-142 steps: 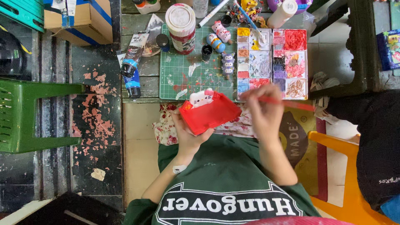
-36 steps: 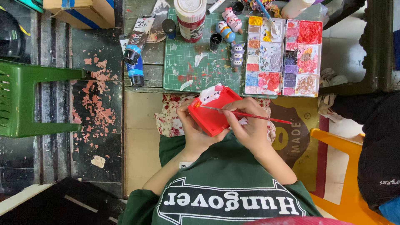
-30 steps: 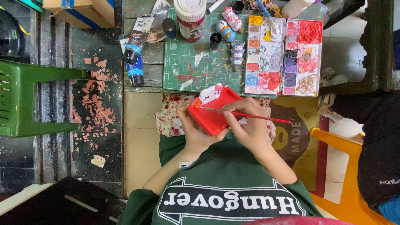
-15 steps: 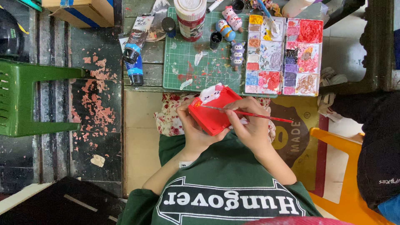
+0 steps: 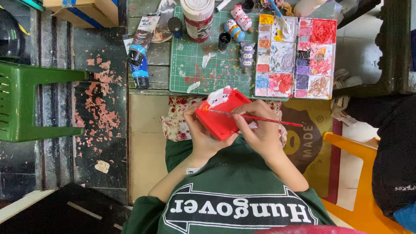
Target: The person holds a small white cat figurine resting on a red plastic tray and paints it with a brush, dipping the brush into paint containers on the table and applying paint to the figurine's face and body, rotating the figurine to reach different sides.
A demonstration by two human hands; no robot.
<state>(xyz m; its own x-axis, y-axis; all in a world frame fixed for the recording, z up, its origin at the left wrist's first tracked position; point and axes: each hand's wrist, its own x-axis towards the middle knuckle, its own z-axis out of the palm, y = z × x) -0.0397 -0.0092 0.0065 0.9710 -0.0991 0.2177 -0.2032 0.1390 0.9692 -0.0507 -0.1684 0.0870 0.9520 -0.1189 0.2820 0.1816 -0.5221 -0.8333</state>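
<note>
Fingers of the right hand pinch a thin red paintbrush; its long axis runs left-right, tip at the red tray's left edge. Left hand grips the tray from below, over the lap.

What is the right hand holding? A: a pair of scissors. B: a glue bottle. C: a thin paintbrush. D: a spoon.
C: the right hand grips a thin paintbrush with a red handle, its tip lying across the red tray that the left hand holds up.
</note>
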